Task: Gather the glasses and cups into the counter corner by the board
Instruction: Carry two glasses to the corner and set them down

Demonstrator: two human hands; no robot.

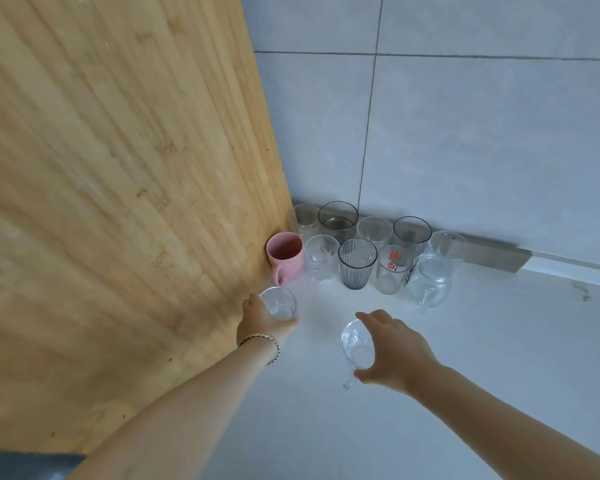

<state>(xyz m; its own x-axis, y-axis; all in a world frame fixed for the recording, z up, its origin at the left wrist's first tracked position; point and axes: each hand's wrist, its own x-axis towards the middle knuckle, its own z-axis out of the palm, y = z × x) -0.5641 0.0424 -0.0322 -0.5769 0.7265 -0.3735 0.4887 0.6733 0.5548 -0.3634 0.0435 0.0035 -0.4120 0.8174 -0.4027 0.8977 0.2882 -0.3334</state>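
A large wooden board (118,188) leans upright at the left of the white counter (465,358). In the corner beside it stand a pink mug (286,259), a grey ribbed glass (356,268), a glass with red print (392,270), a clear handled mug (430,284) and several other clear glasses. My left hand (260,318) is wrapped around a small clear glass (279,303) just in front of the pink mug, close to the board. My right hand (395,351) grips a clear handled cup (357,346) from above, nearer to me.
Grey wall tiles (465,133) rise behind the glasses, with a metal strip (492,252) along the counter's back edge. A small dark mark (584,292) lies on the counter at the far right. A bracelet (267,341) circles my left wrist.
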